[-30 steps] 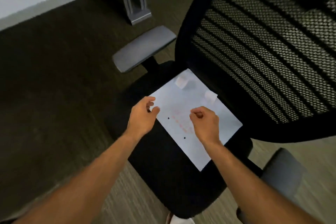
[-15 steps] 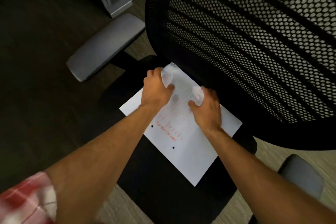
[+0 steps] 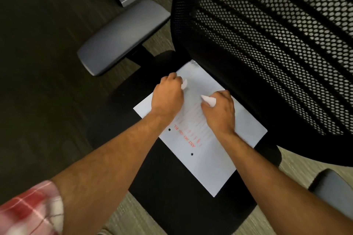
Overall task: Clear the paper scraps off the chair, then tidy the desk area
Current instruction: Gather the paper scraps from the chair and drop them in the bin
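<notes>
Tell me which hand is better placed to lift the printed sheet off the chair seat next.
Left, marginally. The left hand sits by the sheet's free outer edge; the right hand is further in. Each holds a scrap.

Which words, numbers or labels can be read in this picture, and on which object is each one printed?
"AID NO SD PL": red print, upside down to the camera, on the white sheet lying on the chair seat; partly blurred, so the reading is uncertain.
Fainter red rows above it: too blurred to read.
Nothing else carries text.
</notes>
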A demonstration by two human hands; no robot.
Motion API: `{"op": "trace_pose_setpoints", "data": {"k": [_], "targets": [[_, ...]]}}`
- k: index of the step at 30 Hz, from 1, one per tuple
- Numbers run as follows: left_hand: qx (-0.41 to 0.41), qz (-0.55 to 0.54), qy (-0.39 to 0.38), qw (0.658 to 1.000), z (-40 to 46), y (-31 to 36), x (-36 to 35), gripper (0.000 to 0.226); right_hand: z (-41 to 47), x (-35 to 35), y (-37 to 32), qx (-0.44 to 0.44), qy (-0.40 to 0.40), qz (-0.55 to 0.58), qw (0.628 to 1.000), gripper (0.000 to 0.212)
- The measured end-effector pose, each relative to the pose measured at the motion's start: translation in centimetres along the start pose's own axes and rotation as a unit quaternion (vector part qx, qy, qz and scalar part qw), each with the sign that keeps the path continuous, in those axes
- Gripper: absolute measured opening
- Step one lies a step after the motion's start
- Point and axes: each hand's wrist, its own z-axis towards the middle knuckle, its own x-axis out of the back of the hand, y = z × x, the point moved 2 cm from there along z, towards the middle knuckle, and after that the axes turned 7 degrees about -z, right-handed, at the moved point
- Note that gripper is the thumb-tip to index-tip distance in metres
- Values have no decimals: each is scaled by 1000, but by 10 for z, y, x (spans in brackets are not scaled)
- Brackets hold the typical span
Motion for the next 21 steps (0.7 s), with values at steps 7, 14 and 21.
{"op": "trace_pose_setpoints", "data": {"k": [7,14,21], "targets": [[24,-26,37,999,-48,-51,40,13,-37,-9,-49,-11,-42,156,987,21],[91,-73,121,986,-112,-150,94,22,-106,-68,-138,-9,-92,178,980,27],[240,-143,189,942,-221,-289,139,20,-197,-145,-216,106,-184,263,941,30]]}}
